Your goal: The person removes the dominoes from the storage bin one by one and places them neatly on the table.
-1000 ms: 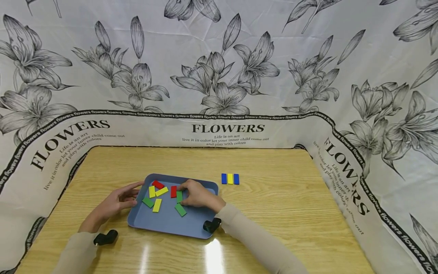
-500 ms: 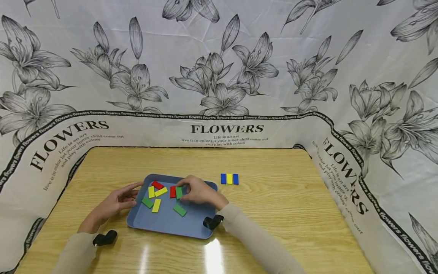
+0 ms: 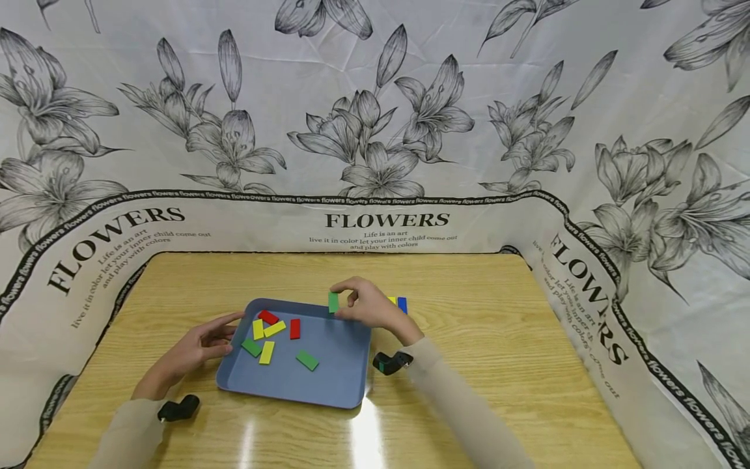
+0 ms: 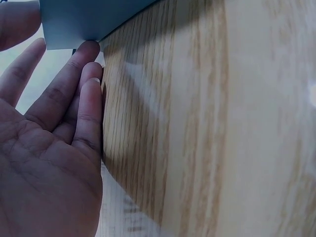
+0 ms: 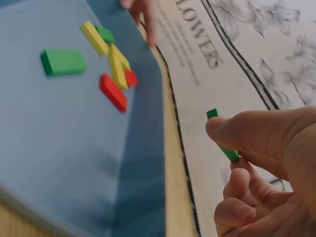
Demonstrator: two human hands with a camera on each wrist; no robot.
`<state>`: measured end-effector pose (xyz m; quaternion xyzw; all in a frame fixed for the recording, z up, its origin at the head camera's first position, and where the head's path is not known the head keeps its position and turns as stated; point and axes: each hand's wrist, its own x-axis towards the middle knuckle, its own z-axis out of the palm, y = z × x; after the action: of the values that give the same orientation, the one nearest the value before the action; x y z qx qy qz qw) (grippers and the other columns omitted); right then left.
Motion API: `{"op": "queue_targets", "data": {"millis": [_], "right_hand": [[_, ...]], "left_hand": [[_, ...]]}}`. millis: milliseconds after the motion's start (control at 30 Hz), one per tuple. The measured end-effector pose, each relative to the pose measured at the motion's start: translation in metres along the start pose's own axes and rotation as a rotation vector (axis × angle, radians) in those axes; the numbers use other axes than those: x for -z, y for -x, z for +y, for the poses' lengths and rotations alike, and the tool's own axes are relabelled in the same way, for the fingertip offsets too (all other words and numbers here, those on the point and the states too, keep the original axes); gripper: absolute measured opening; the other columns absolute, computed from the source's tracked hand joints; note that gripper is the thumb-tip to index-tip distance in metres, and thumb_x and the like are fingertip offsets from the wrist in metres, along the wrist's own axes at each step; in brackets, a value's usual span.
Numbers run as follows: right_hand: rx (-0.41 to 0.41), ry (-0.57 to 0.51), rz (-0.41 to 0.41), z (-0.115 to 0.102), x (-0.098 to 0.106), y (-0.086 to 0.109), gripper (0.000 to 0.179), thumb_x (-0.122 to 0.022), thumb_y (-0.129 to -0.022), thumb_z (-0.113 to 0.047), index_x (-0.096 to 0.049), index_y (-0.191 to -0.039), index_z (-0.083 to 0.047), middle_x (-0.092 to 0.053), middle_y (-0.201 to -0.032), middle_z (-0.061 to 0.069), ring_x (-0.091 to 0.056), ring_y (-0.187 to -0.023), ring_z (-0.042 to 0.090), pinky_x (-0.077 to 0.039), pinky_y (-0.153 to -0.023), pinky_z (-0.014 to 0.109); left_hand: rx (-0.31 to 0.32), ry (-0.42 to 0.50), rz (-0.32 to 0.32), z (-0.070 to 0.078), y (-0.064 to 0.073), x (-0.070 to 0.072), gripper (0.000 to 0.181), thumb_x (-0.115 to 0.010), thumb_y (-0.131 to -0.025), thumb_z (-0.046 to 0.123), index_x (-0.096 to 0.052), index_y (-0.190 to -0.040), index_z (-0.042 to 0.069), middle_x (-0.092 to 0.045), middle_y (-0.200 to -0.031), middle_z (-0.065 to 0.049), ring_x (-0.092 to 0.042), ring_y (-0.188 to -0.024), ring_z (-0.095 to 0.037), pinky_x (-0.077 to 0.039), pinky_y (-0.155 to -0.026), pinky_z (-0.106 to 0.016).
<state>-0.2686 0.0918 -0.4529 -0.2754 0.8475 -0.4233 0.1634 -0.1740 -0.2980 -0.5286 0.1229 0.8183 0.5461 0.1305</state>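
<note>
My right hand (image 3: 372,305) pinches a green block (image 3: 333,302) between thumb and fingertips, over the far right rim of a blue-grey tray (image 3: 340,374). The right wrist view shows the thumb lying along this green block (image 5: 229,152). At the tray's left side, my left hand (image 3: 196,352) touches the wall with fairly straight fingers (image 4: 54,98). Inside the tray lie two red blocks, one of them a red block (image 3: 295,329) standing apart, several yellow blocks such as the yellow block (image 3: 266,352), and two green ones, including a green block (image 3: 307,360).
Behind my right hand on the wooden table (image 3: 480,339), a blue block (image 3: 402,305) and part of a yellow block (image 3: 392,299) show beyond the tray. A white flower-printed cloth (image 3: 387,225) stands around the table's back and sides.
My right hand has lifted the green block from beside the red one and carried it right and away over the tray's far rim. The left hand stays at the tray's left side.
</note>
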Motion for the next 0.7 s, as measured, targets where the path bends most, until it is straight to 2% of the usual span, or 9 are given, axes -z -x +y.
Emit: {"op": "queue_targets", "data": {"millis": [133, 300, 500, 700], "right_hand": [[0.0, -0.013, 0.037, 0.01, 0.021, 0.008, 0.05, -0.075, -0.092, -0.009, -0.063, -0.139, -0.003, -0.057, -0.133, 0.02, -0.051, -0.074, 0.015, -0.041, -0.056, 0.026], [-0.046, -0.028, 0.076, 0.028, 0.042, 0.021, 0.049, -0.075, -0.092, -0.011, -0.063, -0.139, -0.005, -0.054, -0.128, 0.026, -0.047, -0.071, 0.017, -0.038, -0.051, 0.027], [-0.105, 0.019, 0.138, 0.052, 0.059, 0.034, 0.048, -0.076, -0.091, -0.012, -0.064, -0.137, -0.006, -0.055, -0.136, 0.018, -0.048, -0.079, 0.02, -0.039, -0.055, 0.029], [-0.126, 0.087, 0.151, 0.071, 0.07, 0.045, 0.048, -0.077, -0.089, -0.008, -0.064, -0.135, -0.001, -0.058, -0.134, 0.02, -0.048, -0.077, 0.019, -0.041, -0.06, 0.029]], "left_hand": [[0.0, -0.018, 0.007, 0.0, 0.001, 0.0, 0.066, -0.067, -0.101, 0.017, -0.038, -0.159, 0.006, -0.054, -0.144, -0.032, -0.059, -0.114, 0.003, -0.054, -0.091, -0.023], [-0.003, -0.015, 0.008, -0.001, 0.0, 0.001, 0.066, -0.067, -0.1, 0.017, -0.038, -0.159, 0.005, -0.053, -0.144, -0.032, -0.059, -0.114, 0.004, -0.054, -0.09, -0.023], [-0.013, -0.02, 0.003, -0.003, 0.0, 0.001, 0.067, -0.067, -0.1, 0.017, -0.037, -0.159, 0.005, -0.053, -0.144, -0.032, -0.058, -0.113, 0.007, -0.054, -0.091, -0.023], [-0.014, -0.017, 0.004, -0.003, 0.001, 0.0, 0.067, -0.067, -0.1, 0.017, -0.037, -0.159, 0.006, -0.054, -0.143, -0.031, -0.059, -0.113, 0.006, -0.054, -0.091, -0.022]]}}
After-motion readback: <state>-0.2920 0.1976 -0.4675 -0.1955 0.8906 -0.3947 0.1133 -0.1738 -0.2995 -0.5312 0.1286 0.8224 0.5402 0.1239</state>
